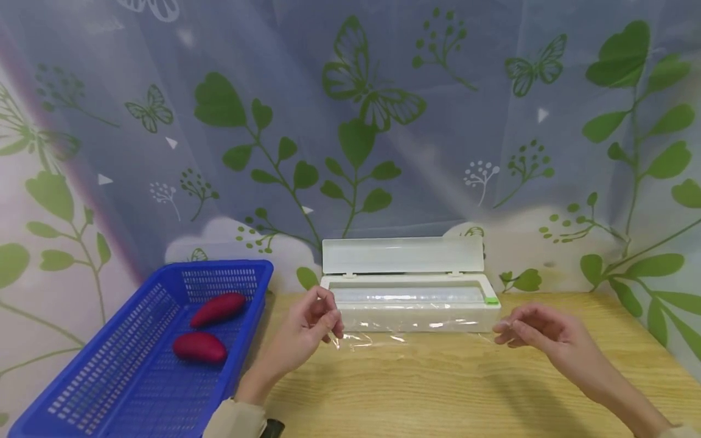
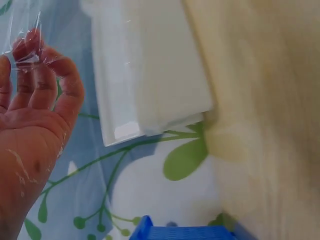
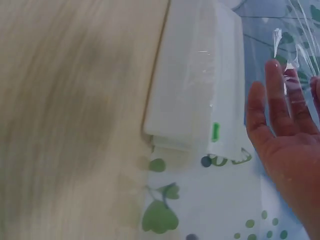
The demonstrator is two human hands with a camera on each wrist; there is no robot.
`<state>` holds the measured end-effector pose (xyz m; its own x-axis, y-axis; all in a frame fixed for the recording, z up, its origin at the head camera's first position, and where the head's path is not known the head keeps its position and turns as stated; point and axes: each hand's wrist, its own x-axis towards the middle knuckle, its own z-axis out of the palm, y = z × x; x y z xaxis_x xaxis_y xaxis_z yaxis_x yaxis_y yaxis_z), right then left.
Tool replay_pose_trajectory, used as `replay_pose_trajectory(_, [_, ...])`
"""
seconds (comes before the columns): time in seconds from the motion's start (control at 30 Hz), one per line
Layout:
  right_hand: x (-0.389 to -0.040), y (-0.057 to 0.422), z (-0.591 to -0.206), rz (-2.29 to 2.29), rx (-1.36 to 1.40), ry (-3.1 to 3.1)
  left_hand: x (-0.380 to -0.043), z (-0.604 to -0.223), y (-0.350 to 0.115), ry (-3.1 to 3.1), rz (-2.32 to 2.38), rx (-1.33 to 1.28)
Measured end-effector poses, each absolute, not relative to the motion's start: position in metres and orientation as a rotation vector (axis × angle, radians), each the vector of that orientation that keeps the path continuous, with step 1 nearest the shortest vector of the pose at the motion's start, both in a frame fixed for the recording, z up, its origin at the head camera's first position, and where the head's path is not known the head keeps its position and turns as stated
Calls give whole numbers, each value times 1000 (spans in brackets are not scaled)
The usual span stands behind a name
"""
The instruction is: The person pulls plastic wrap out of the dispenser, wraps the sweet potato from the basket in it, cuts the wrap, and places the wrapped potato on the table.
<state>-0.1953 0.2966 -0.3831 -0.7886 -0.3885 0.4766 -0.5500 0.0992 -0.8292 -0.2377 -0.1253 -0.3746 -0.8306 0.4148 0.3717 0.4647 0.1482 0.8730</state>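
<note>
A sheet of clear plastic wrap point(image 1: 405, 338) stretches between the two hands in front of a white wrap dispenser box point(image 1: 356, 317). My left hand point(image 1: 314, 325) pinches one corner of the film between thumb and fingers. At the other end, my right hand point(image 1: 542, 331) pinches the opposite corner. The dispenser's lid point(image 1: 402, 255) stands raised at the back, and a roll of wrap point(image 1: 405, 294) lies inside. A small green slider point(image 1: 491, 300) sits at the box's right end. Glints on the film point(image 3: 295, 55) show at the fingertips in the right wrist view.
A blue plastic basket point(image 1: 253, 322) stands at the left, holding two dark red sweet-potato-shaped items, one farther back point(image 1: 219, 308) and one nearer point(image 1: 199, 348). The wooden table point(image 1: 416, 395) runs up to a curtain point(image 1: 285, 48) printed with leaves and butterflies.
</note>
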Motion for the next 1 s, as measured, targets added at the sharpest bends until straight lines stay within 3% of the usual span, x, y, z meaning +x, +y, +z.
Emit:
replay_pose_trajectory(0.37, [-192, 312, -417, 1845, 1293, -2467, -222, -407, -129, -2620, -1625, -1180])
replay_pose_trajectory(0.7, [-187, 313, -435, 1369, 1295, -2737, -211, -422, -129, -2896, -1459, -1258])
replay_pose_trajectory(1.0, [-179, 307, -440, 1200, 1218, -2884, -204, -417, -133, -2889, -1017, -1479])
